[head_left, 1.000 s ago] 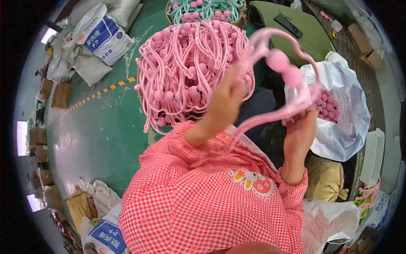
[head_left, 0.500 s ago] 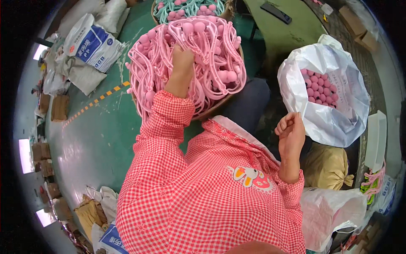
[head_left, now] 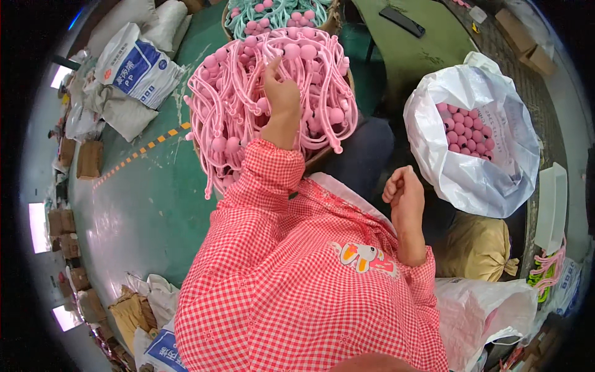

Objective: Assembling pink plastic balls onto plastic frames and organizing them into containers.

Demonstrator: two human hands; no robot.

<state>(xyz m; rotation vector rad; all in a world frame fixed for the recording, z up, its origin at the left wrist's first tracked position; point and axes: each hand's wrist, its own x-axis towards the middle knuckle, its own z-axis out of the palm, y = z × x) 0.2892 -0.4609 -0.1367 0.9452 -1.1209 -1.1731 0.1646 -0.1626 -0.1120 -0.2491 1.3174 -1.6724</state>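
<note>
Your left hand (head_left: 280, 93) was reaching forward into the heap of pink beaded cords (head_left: 248, 99), which filled a round basket (head_left: 322, 158) on the green floor (head_left: 142, 204) directly ahead of you. The fingers were curled down among the cords at the centre of the heap, pinching at one or more strands; which strand they gripped could not be told. Your left forearm in its red-checked sleeve (head_left: 260, 186) crossed the near rim of the basket and hid that part of the pile.

Your right hand (head_left: 404, 189) was held well apart from the basket, close to your chest, between the basket and the white plastic bag (head_left: 496, 180). It was loosely closed into a fist and appeared to hold nothing.

The white plastic bag stood open to your right, just beyond the right hand, with pink balls (head_left: 465, 133) lying in it. A second basket of teal beaded cords (head_left: 273, 12) stood behind the pink heap, touching its far side. A tan sack (head_left: 477, 248) lay below the white bag, near your right elbow. White woven sacks (head_left: 133, 65) lay at the far left of the floor, and a dashed yellow floor line (head_left: 142, 152) ran left of the basket. A green table (head_left: 421, 43) stood beyond the bag, with a dark remote-shaped object (head_left: 403, 22) on it.
</note>
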